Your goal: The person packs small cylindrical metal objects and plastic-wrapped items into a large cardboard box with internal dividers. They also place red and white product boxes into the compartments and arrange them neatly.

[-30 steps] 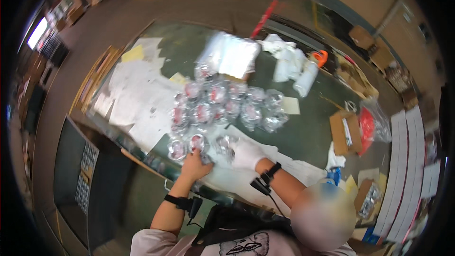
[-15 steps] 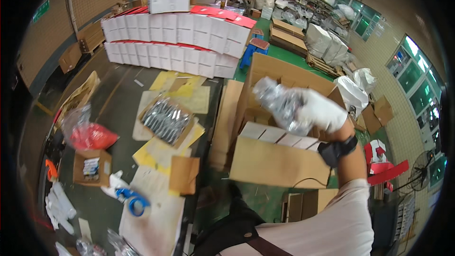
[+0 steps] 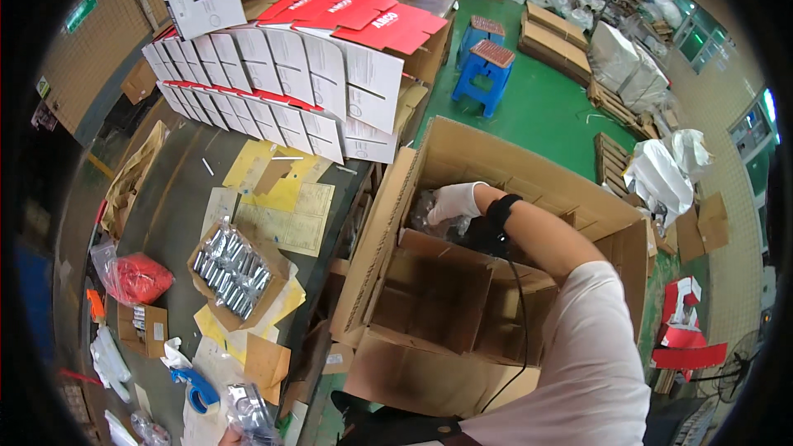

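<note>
My right hand (image 3: 450, 202), in a white glove with a black band at the wrist, reaches into a large open carton (image 3: 529, 149). Its fingers are closed on a crumpled clear plastic bag (image 3: 423, 208) in a far-left compartment; the bag's contents are hard to make out. Cardboard dividers (image 3: 483, 310) split the carton into compartments. At the bottom edge, only a bit of my left hand (image 3: 232, 437) shows, at a clear bag with a shiny metal part (image 3: 249, 406), which it appears to grip. A small box of shiny metal parts (image 3: 271, 279) lies on the table nearby.
Stacked white and red boxes (image 3: 289, 66) stand along the table's far side. Blue tape (image 3: 198, 392), a red bundle in plastic (image 3: 139, 278) and a small carton (image 3: 157, 334) lie left. Beyond the big carton are blue stools (image 3: 483, 78). A cable (image 3: 524, 330) hangs across the carton.
My right hand has lowered the clear bag from above the carton into a compartment, further left. My view has shifted, and my left hand with a bagged metal part now shows at the bottom edge.
</note>
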{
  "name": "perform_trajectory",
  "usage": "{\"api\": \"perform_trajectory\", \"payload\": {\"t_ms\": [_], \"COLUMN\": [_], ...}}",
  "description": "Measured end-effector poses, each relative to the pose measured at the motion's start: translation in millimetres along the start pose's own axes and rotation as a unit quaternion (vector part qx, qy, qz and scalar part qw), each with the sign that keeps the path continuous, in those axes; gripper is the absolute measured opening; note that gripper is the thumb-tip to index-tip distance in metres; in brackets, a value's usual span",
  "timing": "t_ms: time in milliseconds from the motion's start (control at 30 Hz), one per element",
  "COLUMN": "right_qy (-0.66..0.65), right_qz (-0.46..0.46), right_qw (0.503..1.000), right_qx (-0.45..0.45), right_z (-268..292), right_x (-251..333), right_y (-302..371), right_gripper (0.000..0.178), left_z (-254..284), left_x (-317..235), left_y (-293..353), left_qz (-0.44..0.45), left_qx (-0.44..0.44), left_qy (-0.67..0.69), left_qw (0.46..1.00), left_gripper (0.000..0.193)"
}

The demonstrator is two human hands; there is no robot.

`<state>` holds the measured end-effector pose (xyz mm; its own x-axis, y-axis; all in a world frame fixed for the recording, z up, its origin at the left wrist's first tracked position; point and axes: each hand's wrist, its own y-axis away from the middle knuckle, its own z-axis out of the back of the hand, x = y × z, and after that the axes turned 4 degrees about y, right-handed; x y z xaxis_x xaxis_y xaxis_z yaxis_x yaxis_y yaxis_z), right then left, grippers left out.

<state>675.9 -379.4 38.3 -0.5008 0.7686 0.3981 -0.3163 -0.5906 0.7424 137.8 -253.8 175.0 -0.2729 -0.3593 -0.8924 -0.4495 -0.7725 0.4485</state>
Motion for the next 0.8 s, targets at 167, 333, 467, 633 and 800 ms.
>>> {"api": "perform_trajectory", "payload": {"t_ms": [167, 333, 467, 633, 800], "right_qy": [0.211, 0.117, -0.409, -0.512, -0.611], "right_qz": [0.123, 0.132, 0.303, 0.335, 0.318], "right_qw": [0.97, 0.958, 0.793, 0.515, 0.39], "right_qx": [-0.015, -0.225, -0.334, -0.6, -0.611], "right_z": [-36, 23, 84, -3, -139], "right_x": [-48, -33, -36, -72, -129], "right_y": [-64, 21, 193, 335, 379], "right_gripper": [0.068, 0.053, 0.036, 0.038, 0.023], "left_z": [-66, -184, -334, -501, -534], "left_x": [-70, -153, -135, -45, 99], "left_y": [-3, -49, -107, -186, -248], "left_qz": [0.006, -0.018, -0.007, 0.164, 0.05], "left_qx": [0.144, 0.404, 0.438, 0.473, 0.543], "left_qy": [-0.005, -0.269, -0.402, -0.487, -0.593], "left_qw": [0.99, 0.874, 0.804, 0.716, 0.593], "left_gripper": [0.065, 0.066, 0.082, 0.044, 0.077]}}
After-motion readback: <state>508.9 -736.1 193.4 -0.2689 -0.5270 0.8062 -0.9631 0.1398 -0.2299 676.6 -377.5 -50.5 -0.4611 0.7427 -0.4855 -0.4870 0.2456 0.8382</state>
